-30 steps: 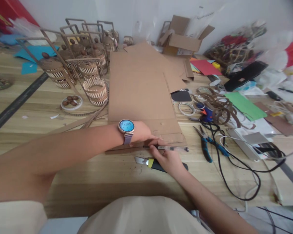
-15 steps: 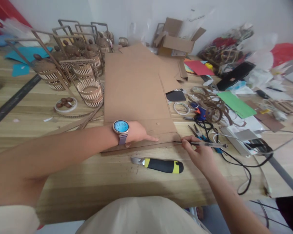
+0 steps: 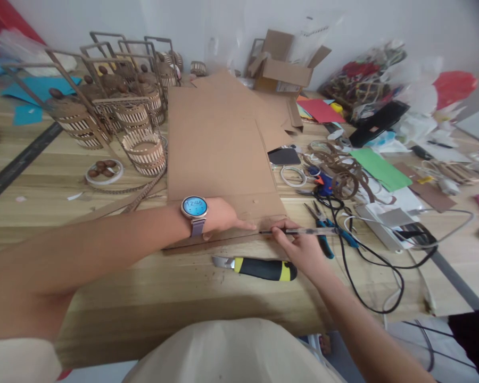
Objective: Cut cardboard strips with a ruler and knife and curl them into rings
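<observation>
A large brown cardboard sheet (image 3: 219, 143) lies flat on the wooden table (image 3: 163, 287). My left hand (image 3: 223, 219), with a blue-faced watch on its wrist, presses flat on the sheet's near edge, fingers stretched out. My right hand (image 3: 301, 250) is closed on a thin clear pen (image 3: 303, 231), whose tip touches the cardboard's near right corner just beside my left fingertips. A black and yellow utility knife (image 3: 259, 267) lies on the table just in front of the sheet, close under my right hand, with its blade out to the left.
Blue-handled pliers (image 3: 325, 234), black cables (image 3: 367, 276) and curled cardboard strips (image 3: 343, 170) clutter the right side. Slatted cardboard baskets (image 3: 143, 151) and a dish of brown beads (image 3: 104, 171) stand at the left. An open carton (image 3: 285, 72) sits at the back.
My right hand went from the sheet's near middle out to the right with the pen, then came back left so the tip now sits at the sheet's corner. My left hand stayed put.
</observation>
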{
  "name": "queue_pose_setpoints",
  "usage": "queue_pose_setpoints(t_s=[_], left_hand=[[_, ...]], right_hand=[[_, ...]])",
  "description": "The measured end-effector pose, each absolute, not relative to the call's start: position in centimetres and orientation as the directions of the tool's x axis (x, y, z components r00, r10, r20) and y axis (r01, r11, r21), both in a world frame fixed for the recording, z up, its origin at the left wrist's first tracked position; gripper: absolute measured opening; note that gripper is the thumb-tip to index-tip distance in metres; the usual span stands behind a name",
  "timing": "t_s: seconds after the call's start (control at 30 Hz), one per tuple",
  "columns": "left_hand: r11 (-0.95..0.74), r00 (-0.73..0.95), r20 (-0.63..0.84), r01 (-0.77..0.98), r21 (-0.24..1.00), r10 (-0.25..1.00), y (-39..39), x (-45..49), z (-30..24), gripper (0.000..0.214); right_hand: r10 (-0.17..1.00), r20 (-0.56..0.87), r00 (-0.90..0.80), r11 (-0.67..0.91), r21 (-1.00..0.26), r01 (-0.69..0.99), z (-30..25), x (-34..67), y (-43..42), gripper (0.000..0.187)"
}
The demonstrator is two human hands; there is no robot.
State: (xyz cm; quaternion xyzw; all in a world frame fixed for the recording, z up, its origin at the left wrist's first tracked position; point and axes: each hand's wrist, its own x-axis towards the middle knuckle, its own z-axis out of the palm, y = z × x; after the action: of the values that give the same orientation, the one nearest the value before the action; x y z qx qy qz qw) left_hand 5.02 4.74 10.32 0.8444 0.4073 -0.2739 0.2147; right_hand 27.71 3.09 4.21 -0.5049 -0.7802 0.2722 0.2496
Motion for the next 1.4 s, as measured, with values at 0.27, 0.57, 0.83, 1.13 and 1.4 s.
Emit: queue_pose_setpoints(t_s=[0.27, 0.57, 0.83, 1.13, 1.4], left_hand=[[-0.507, 0.524, -0.577, 0.836, 0.208, 0.627, 4.5, 5.0, 10.5, 0.115], [-0.530, 0.542, -0.563, 0.823, 0.204, 0.624, 4.4, 4.7, 10.0, 0.121], [-0.617, 0.560, -0.544, 0.781, 0.095, 0.625, 3.6, 4.9, 10.4, 0.097], [-0.399, 0.368, -0.183, 0.899, -0.179, 0.912, -2.7, 0.1, 9.3, 0.059], [-0.063, 0.056, -0.240, 0.998, -0.024, 0.969, -10.5, 0.0, 8.8, 0.043]], right_hand=[[0.921, 0.103, -0.375, 0.335, -0.697, 0.633, 3.9, 28.1, 3.0, 0.028], [0.922, 0.109, -0.372, 0.351, -0.641, 0.683, 4.5, 31.3, 4.2, 0.025], [0.698, 0.142, -0.702, 0.690, -0.394, 0.606, 4.5, 32.3, 6.4, 0.022], [0.435, 0.016, -0.901, 0.859, -0.309, 0.409, 5.3, 29.5, 9.5, 0.013], [0.510, 0.135, -0.850, 0.852, -0.219, 0.476, 5.4, 28.6, 10.6, 0.022]])
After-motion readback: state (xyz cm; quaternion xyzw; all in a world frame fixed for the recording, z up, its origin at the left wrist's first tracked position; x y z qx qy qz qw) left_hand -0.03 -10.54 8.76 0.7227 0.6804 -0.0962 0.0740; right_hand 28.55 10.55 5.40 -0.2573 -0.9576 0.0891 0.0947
